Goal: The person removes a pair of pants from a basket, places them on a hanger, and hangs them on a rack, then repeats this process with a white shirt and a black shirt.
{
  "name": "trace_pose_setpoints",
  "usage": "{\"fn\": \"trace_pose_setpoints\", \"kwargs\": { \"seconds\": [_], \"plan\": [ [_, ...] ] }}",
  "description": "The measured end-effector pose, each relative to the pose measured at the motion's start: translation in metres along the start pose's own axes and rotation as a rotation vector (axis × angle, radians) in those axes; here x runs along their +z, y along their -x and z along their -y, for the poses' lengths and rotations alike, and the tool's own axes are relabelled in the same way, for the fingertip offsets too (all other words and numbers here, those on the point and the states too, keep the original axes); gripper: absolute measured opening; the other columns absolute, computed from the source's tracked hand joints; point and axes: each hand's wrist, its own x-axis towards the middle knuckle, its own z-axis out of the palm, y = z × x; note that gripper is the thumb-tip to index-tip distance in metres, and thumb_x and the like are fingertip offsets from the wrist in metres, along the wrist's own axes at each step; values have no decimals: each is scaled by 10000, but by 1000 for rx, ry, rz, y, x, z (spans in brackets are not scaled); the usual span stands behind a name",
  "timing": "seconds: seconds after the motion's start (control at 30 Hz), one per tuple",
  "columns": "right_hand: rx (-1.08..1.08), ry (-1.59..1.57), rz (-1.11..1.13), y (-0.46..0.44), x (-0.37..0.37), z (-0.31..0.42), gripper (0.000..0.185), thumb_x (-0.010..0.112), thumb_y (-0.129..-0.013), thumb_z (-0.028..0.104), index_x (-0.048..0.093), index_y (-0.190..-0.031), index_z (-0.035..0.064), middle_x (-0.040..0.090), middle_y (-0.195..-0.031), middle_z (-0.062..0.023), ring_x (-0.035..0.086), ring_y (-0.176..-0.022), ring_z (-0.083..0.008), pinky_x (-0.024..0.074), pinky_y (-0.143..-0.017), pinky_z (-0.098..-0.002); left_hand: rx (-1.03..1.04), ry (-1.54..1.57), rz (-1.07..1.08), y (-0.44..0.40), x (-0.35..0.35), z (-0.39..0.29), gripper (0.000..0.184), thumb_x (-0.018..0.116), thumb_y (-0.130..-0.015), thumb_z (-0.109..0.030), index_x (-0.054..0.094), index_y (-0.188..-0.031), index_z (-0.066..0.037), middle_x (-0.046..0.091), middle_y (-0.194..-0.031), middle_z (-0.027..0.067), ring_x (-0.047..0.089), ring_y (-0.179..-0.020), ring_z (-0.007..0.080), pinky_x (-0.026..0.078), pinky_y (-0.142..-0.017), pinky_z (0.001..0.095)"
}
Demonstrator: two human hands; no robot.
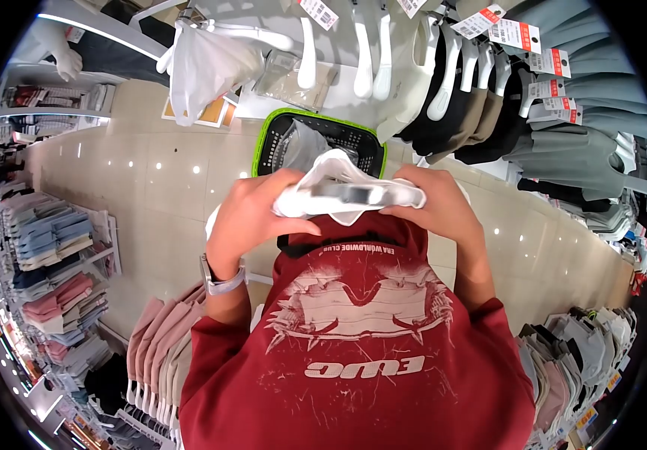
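Observation:
A piece of white cloth, seemingly a garment (pixel 316 196), is stretched between my two hands in front of my chest. My left hand (pixel 252 214), with a watch on its wrist, grips its left end, thumb on the near side. The right end is pinched in my right hand (pixel 443 206). A blurred grey-and-dark strip crosses the middle of the cloth, and I cannot make out what it is. White fabric also shows past the outer side of each hand. Just beyond the cloth, a black basket with a green rim (pixel 263 142) holds a clear plastic bag (pixel 305 146).
Ahead hang several bare white hangers (pixel 363 64), a white plastic bag (pixel 207 71) and tagged clothes (pixel 571 161). A packaged beige item (pixel 297 79) lies behind the basket. Folded clothes (pixel 53 232) line the left; pink garments (pixel 162 334) hang near my left elbow, more clothes (pixel 579 352) at right.

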Motion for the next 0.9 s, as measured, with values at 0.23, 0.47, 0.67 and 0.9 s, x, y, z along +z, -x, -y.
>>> {"fn": "trace_pose_setpoints", "kwargs": {
  "seconds": [0.23,0.47,0.67,0.9],
  "plan": [
    [59,-139,-42,7,-13,-30,396,806,-652,233,612,-926,23,617,-722,-105,587,-615,-210,456,-594,-294,-166,52,43,21,-12,36,391,769,-678,-202,622,-992,-22,646,-806,156,626,-695,332,495,-634,343],
    [-48,-124,-36,10,-28,-34,319,756,-687,159,617,-936,17,622,-722,-101,592,-630,-229,461,-620,-322,-108,52,-22,25,-14,35,306,686,-714,-96,618,-999,-9,646,-859,182,633,-726,342,501,-636,348],
    [102,12,-61,16,-11,-40,273,731,-728,191,612,-910,26,617,-740,-155,603,-664,-294,461,-619,-351,-104,81,17,11,-9,31,315,687,-709,-85,617,-1005,-2,652,-879,170,645,-757,313,503,-678,330],
    [219,-80,-128,55,-3,-62,288,726,-753,235,600,-883,10,616,-733,-150,598,-652,-268,460,-619,-345,-123,57,-3,-4,1,78,387,749,-682,-108,613,-1028,-2,661,-918,151,656,-792,279,509,-712,341]
  ]
}}
